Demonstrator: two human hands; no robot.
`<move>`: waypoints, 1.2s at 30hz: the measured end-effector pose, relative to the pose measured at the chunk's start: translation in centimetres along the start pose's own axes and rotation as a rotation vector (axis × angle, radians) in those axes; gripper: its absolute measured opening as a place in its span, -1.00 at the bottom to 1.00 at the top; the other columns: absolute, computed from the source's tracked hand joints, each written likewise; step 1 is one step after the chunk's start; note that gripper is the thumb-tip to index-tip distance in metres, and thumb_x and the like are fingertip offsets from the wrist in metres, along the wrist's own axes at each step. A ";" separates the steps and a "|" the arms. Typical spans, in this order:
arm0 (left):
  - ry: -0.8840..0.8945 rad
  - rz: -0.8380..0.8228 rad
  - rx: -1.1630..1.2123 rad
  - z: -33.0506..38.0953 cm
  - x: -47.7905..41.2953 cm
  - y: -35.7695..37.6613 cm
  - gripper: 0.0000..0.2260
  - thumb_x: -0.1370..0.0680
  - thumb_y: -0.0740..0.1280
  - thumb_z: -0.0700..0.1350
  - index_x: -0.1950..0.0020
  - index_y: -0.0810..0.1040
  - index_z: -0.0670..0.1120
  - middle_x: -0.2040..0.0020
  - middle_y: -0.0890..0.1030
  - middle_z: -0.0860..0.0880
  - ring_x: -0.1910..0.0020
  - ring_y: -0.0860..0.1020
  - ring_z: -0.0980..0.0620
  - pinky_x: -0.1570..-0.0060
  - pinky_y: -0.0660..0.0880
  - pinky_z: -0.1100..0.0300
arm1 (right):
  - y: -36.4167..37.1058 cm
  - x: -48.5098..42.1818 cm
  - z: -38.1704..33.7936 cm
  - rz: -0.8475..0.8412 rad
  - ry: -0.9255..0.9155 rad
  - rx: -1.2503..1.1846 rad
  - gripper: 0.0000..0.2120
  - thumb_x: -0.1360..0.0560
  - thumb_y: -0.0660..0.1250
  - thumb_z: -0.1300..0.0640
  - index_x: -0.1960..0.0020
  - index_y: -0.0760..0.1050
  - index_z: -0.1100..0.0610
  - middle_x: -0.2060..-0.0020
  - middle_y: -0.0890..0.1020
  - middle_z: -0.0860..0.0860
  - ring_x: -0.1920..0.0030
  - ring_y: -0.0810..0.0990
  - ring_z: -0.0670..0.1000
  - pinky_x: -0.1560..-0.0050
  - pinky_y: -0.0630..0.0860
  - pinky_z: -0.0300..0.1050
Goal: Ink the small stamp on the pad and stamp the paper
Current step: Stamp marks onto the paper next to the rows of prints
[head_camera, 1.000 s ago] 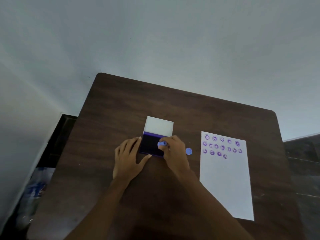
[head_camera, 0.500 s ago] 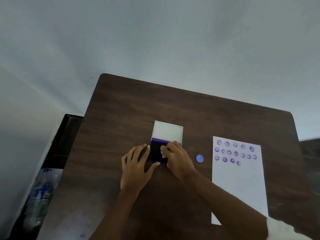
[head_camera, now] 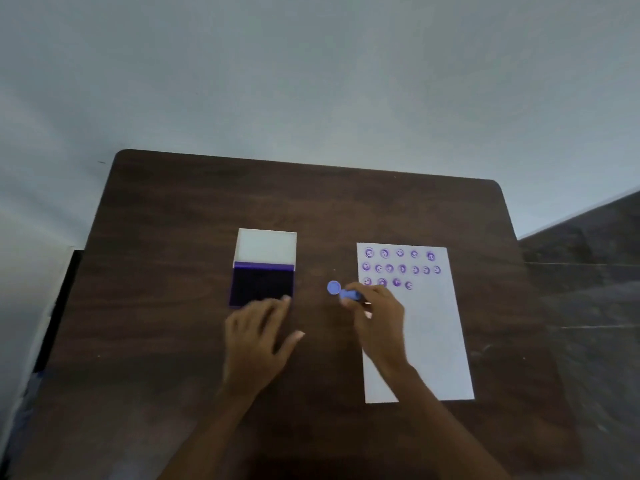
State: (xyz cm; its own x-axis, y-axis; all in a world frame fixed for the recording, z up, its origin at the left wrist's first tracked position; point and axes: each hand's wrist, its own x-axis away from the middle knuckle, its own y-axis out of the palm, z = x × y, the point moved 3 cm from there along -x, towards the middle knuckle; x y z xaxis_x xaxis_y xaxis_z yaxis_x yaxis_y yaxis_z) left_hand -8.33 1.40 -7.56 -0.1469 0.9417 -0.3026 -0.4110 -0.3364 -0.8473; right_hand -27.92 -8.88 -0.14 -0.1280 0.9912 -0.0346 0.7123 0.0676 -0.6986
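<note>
Stamp (head_camera: 350, 294) small, blue, pinched in right hand (head_camera: 379, 315) at paper (head_camera: 429, 327) edge; left hand (head_camera: 258, 336) spread flat.

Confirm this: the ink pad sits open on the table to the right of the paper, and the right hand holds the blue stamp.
Not quite. The head view shows the ink pad open on the table to the left of the paper, not the right. The right hand does hold the blue stamp.

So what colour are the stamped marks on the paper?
Purple, small round prints on the white paper; the head view shows them.
</note>
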 end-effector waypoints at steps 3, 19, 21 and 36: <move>0.257 -0.099 0.124 6.4 -0.1 3.7 -0.53 -0.59 0.31 0.17 -0.43 0.49 -0.04 -0.31 0.53 -0.02 -0.30 0.49 -0.02 -0.20 0.48 -0.06 | -4.8 -0.4 3.8 0.068 0.033 0.102 -0.79 -0.41 0.48 0.27 -0.04 0.63 0.22 0.11 0.69 0.10 0.13 0.58 -0.09 0.04 0.53 -0.26; 0.227 -0.318 0.052 10.5 -1.2 8.7 -0.46 -0.57 0.24 0.29 -0.43 0.49 -0.01 -0.48 0.43 0.06 -0.47 0.36 0.05 -0.43 0.26 0.04 | -7.8 -5.6 11.3 -0.049 -0.027 0.208 -0.78 -0.38 0.49 0.29 -0.02 0.61 0.27 0.05 0.69 0.16 0.07 0.65 0.10 -0.05 0.59 -0.01; 0.226 -0.317 0.049 10.5 -1.1 8.7 -0.46 -0.57 0.25 0.29 -0.43 0.49 -0.01 -0.48 0.44 0.05 -0.47 0.37 0.05 -0.41 0.31 0.02 | -7.5 -5.7 11.4 -0.075 -0.039 0.221 -0.78 -0.38 0.49 0.29 -0.02 0.61 0.26 0.05 0.68 0.17 0.07 0.65 0.11 -0.06 0.59 0.02; 0.222 -0.340 0.028 10.5 -1.0 9.0 -0.44 -0.58 0.21 0.31 -0.45 0.45 0.01 -0.50 0.39 0.05 -0.49 0.32 0.05 -0.44 0.21 0.06 | -6.6 -6.0 11.3 -0.099 -0.108 0.316 -0.79 -0.39 0.49 0.23 0.01 0.60 0.27 0.09 0.69 0.15 0.13 0.66 0.09 0.00 0.50 -0.20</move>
State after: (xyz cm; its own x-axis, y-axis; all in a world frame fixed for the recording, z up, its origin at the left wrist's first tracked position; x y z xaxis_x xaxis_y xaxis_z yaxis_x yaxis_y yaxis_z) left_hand -21.28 -2.58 -10.27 0.1980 0.9754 -0.0966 -0.4275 -0.0028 -0.9040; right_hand -39.65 -16.52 -3.34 -0.2703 0.9626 -0.0194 0.4456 0.1073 -0.8888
